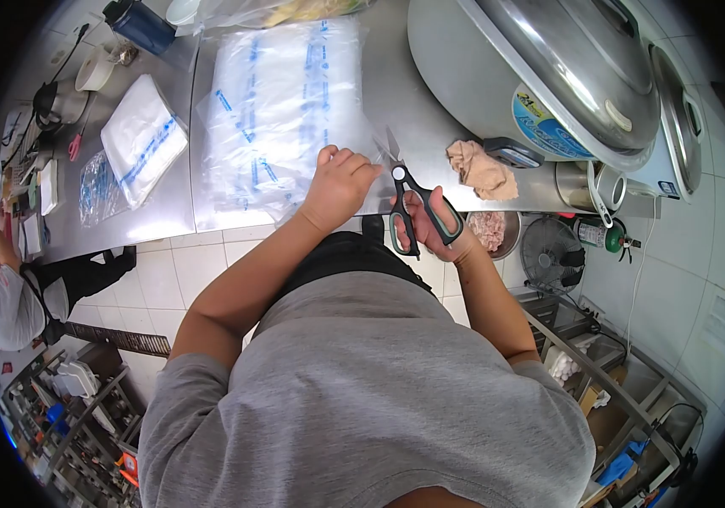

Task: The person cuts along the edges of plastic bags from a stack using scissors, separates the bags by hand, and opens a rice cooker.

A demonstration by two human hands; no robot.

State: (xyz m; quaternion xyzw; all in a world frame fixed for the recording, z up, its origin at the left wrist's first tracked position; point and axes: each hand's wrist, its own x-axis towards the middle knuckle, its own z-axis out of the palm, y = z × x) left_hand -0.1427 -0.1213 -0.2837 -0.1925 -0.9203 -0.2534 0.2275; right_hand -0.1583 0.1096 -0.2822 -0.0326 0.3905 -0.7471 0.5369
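Observation:
My right hand (439, 224) holds black-handled scissors (399, 173), their two blades parted and pointing away from me. Just left of them, my left hand (339, 182) is closed, fingers curled together at the near right edge of a clear plastic package (282, 110) with blue print. Whatever those fingers pinch is too small to make out. The package lies flat on the steel table (413, 110). To its left sits a smaller stack of white bags (144, 140) with a blue printed band. A crumpled brown cloth (483, 171) rests right of the scissors.
Large lidded pots (498, 76) stand at the right, with a metal cup (578, 186) by them. Below the table edge are a bowl of pinkish food (491, 230) and a fan (553, 252). Another person (19, 296) is at the far left. A dark blue container (138, 25) stands at the back left.

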